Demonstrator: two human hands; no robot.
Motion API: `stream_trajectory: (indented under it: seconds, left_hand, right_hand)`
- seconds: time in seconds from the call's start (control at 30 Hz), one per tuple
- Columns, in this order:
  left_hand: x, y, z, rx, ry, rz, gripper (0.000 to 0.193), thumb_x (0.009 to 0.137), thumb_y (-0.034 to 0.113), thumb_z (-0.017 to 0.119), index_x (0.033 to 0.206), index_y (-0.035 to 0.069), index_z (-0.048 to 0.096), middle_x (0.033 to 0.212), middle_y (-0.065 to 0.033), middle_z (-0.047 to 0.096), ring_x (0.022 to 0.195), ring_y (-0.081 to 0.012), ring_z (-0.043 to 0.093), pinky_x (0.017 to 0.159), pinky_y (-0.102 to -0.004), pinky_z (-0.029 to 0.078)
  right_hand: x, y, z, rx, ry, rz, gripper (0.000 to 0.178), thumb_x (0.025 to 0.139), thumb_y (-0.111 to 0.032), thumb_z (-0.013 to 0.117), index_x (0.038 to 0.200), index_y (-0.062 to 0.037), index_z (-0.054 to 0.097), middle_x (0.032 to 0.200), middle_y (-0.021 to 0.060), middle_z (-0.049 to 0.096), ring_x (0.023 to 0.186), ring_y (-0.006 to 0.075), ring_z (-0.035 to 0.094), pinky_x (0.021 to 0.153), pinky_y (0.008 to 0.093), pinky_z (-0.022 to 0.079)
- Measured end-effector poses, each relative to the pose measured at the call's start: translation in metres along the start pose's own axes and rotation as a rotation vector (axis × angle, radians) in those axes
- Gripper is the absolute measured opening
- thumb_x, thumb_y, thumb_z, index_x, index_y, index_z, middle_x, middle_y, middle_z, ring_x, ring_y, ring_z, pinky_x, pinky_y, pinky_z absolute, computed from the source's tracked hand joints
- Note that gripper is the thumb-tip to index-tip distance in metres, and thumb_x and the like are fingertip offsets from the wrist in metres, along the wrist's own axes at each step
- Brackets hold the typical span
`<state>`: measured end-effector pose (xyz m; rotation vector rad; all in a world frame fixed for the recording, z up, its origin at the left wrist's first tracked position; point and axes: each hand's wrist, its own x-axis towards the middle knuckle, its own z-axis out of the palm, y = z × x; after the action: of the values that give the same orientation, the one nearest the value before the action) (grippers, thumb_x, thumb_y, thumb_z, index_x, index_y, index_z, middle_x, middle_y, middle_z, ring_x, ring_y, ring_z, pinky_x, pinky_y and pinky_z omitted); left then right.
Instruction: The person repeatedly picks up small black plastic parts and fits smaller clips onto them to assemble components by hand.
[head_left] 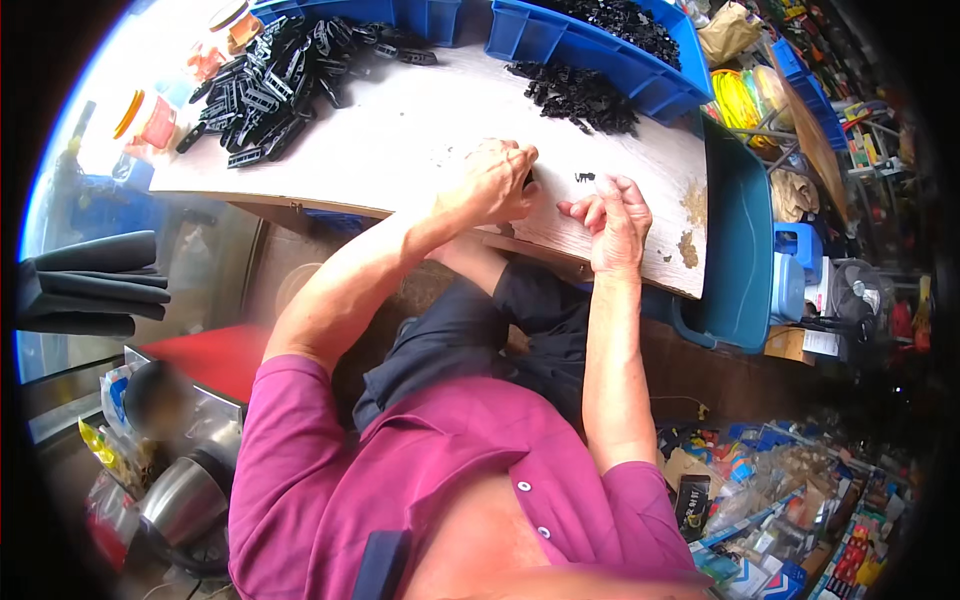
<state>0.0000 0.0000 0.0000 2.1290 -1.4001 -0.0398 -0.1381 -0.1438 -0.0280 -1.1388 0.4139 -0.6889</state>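
My left hand (497, 183) is over the near part of the pale table, its fingers curled in. A dark bit shows between its thumb and fingers, mostly hidden, and I cannot make out what it is. To its right, my right hand (614, 218) is closed with bent fingers, palm side partly turned up. Whatever its fingers may hold is hidden. A small black toothed plastic piece (585, 177) is just beyond the right fingertips; whether they touch it I cannot tell. Farther back lies a loose pile of small black plastic pieces (580, 95).
Long black slotted plastic parts (270, 85) are heaped at the table's far left. Blue bins (600, 45) stand along the back, one full of small black pieces. A teal bin (738, 230) adjoins the right table edge. Tubs (150, 120) stand at the left.
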Motion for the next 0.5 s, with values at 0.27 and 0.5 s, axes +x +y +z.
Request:
stream_trajectory:
  seconds: [0.27,0.5]
  left_hand:
    - [-0.007,-0.002,0.005,0.019,0.003,0.026,0.021,0.071,0.014,0.066,0.09,0.005,0.064,0.086,-0.0157,0.063,0.087,-0.0327,0.061,0.081,-0.0401,0.049]
    - [-0.011,-0.002,0.009,-0.004,0.059,0.2,0.026,0.075,0.013,0.068,0.101,0.009,0.064,0.1,-0.0109,0.062,0.103,-0.0302,0.054,0.084,-0.0392,0.048]
  right_hand:
    - [0.002,-0.001,-0.004,-0.002,0.034,-0.032,0.011,0.092,-0.011,0.061,0.097,-0.0014,0.06,0.052,0.0012,0.047,0.052,0.0139,0.056,0.067,0.0408,0.058]
    - [0.001,0.005,-0.003,0.005,0.007,-0.042,0.011,0.091,-0.009,0.062,0.098,-0.0013,0.061,0.054,0.0014,0.049,0.055,0.0142,0.059,0.071,0.04,0.058]
